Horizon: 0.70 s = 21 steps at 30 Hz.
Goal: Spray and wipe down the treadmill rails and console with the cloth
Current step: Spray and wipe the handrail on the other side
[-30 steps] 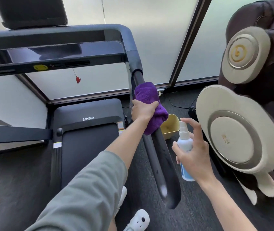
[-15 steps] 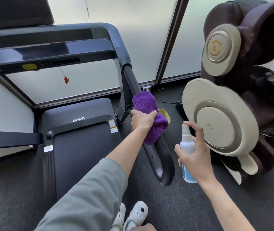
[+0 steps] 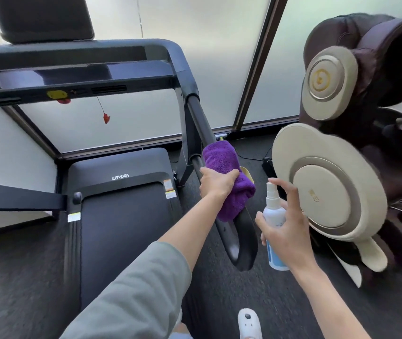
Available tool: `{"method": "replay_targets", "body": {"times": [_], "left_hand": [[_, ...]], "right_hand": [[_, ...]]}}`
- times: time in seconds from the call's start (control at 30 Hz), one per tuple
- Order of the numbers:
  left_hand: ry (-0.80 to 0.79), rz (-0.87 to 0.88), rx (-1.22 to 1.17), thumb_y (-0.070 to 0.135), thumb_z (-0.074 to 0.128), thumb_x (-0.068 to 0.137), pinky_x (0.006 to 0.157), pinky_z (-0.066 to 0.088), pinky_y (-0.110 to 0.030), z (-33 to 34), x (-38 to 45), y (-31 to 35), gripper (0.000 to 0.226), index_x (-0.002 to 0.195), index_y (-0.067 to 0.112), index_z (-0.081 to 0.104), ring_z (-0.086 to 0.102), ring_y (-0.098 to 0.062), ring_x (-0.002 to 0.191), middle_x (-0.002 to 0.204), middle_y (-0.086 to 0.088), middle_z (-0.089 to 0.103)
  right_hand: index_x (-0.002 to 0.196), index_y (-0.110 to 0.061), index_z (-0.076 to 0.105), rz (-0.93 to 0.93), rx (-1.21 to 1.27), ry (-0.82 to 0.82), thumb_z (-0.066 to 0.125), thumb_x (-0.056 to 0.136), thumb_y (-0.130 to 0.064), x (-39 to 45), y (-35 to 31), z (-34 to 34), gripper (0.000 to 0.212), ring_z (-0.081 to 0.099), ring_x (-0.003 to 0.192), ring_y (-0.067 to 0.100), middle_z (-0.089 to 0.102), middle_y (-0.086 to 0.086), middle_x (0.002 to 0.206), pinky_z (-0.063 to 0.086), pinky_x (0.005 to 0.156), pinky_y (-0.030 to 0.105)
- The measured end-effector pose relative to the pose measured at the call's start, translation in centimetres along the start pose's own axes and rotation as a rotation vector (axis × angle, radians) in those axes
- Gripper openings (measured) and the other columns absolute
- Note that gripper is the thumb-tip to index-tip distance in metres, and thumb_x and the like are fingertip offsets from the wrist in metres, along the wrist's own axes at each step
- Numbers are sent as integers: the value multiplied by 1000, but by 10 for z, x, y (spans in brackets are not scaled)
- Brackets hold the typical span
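Observation:
A purple cloth (image 3: 226, 167) is wrapped over the treadmill's black right rail (image 3: 201, 121), near the rail's lower end. My left hand (image 3: 215, 183) grips the cloth around the rail. To the right of the rail, my right hand (image 3: 286, 226) holds a white spray bottle (image 3: 273, 216) upright, index finger raised beside the nozzle. The console bar (image 3: 72, 77) with a yellow button runs across the upper left. The left rail (image 3: 18, 199) shows at the left edge.
A brown and beige massage chair (image 3: 337, 187) stands close on the right. The treadmill belt (image 3: 121, 231) lies below left. A red safety clip (image 3: 106, 117) hangs under the console. A yellow container (image 3: 248, 173) sits on the floor behind the cloth. White shoe (image 3: 248, 324) at bottom.
My left hand has slid the cloth down the right rail toward its end. The spray bottle has stayed beside the rail, and my view has shifted.

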<state>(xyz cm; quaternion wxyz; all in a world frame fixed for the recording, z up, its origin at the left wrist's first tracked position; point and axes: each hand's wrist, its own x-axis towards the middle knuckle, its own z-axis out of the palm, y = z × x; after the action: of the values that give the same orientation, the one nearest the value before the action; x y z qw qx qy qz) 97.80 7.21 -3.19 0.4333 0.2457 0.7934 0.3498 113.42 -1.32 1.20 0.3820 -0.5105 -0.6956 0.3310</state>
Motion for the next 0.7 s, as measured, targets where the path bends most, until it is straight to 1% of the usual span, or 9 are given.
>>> {"method": "replay_targets", "body": {"times": [0.1, 0.2, 0.23, 0.33, 0.4, 0.47, 0.53, 0.6, 0.7], "left_hand": [[17, 16, 14, 47, 77, 70, 99, 45, -37, -1, 11, 6, 82, 129, 5, 38, 54, -32, 117, 129, -11, 54], [27, 78, -66, 43, 83, 63, 96, 50, -40, -2, 27, 12, 80, 126, 6, 50, 59, -28, 109, 122, -9, 59], [53, 111, -100, 41, 84, 63, 95, 51, -41, 0, 31, 10, 77, 124, 6, 52, 60, -28, 107, 121, -9, 61], [147, 191, -162, 39, 81, 65, 92, 52, -37, 9, 29, -1, 71, 123, 8, 55, 61, -27, 105, 119, -9, 62], [201, 205, -153, 39, 80, 67, 87, 51, -31, 16, 11, -10, 68, 122, 9, 57, 61, -25, 103, 118, -9, 63], [239, 186, -86, 41, 79, 67, 91, 51, -33, 22, -14, -19, 68, 123, 9, 58, 61, -26, 106, 119, -9, 63], [274, 165, -33, 42, 78, 67, 97, 49, -38, 29, -39, -26, 70, 125, 9, 57, 59, -28, 111, 121, -10, 63], [296, 145, -43, 41, 78, 68, 98, 49, -38, 35, -54, -35, 69, 124, 8, 58, 59, -27, 111, 121, -10, 63], [304, 118, -100, 40, 79, 68, 97, 50, -38, 40, -73, -44, 67, 122, 9, 58, 60, -27, 108, 118, -9, 64]], "right_hand": [[116, -55, 42, -100, 47, 0, 67, 77, 9, 9, 21, -12, 80, 56, 39, 25, 58, 0, 63, 51, 44, 32], [117, -54, 43, -220, 123, -10, 69, 79, 11, 17, 60, -19, 80, 57, 36, 23, 60, 1, 67, 48, 38, 21], [117, -54, 42, -261, 143, -18, 70, 79, 11, 17, 75, -20, 80, 57, 37, 24, 60, 3, 67, 49, 37, 23], [115, -55, 42, -375, 173, -60, 72, 80, 8, 11, 111, -26, 78, 56, 41, 30, 54, 9, 63, 53, 40, 39], [115, -52, 42, -428, 182, -97, 70, 80, 9, 3, 122, -36, 76, 55, 40, 28, 53, 6, 63, 50, 38, 29], [116, -52, 42, -418, 247, -155, 69, 81, 9, -5, 121, -49, 76, 55, 38, 26, 55, 13, 64, 46, 36, 22], [117, -54, 42, -421, 257, -216, 70, 81, 7, -7, 117, -59, 76, 56, 38, 25, 56, 12, 63, 49, 36, 28], [117, -55, 41, -434, 245, -271, 69, 81, 6, -3, 112, -64, 77, 57, 39, 26, 56, 11, 62, 52, 37, 37], [122, -44, 40, -470, 252, -329, 68, 80, 8, 5, 106, -66, 73, 56, 44, 32, 54, 16, 61, 52, 41, 37]]}}
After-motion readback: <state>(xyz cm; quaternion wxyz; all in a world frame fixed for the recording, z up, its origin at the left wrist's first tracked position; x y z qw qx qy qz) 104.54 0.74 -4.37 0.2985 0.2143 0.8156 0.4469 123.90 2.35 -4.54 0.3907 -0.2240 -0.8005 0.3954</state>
